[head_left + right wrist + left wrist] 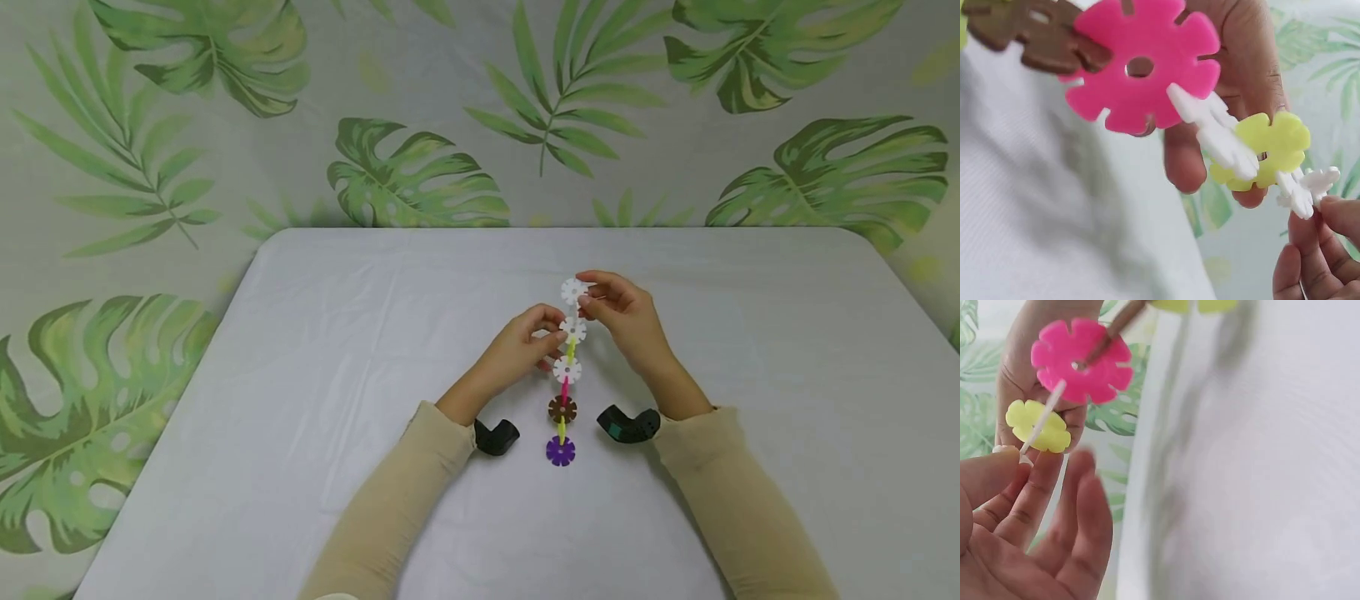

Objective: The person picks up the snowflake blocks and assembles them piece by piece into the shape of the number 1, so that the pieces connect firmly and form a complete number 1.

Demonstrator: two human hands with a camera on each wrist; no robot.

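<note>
A chain of notched plastic discs runs between both hands. From its lower end come a purple disc [560,451], a yellow one, a brown disc [562,409], a pink disc [1141,65], a white disc [567,369], a yellow disc [1266,140] and several white ones. My left hand [517,346] pinches the white disc [573,331] just above the upper yellow one, its other fingers spread. At the far end, my right hand [630,321] grips the topmost white discs [573,291] between thumb and fingers. Neighbouring discs slot into one another at right angles.
A white-covered table [300,350] lies beneath, with rounded far corners. Behind it hangs a leaf-patterned cloth [420,175]. Dark wrist cameras [628,424] stick out inward from both sleeves, on either side of the chain's lower part.
</note>
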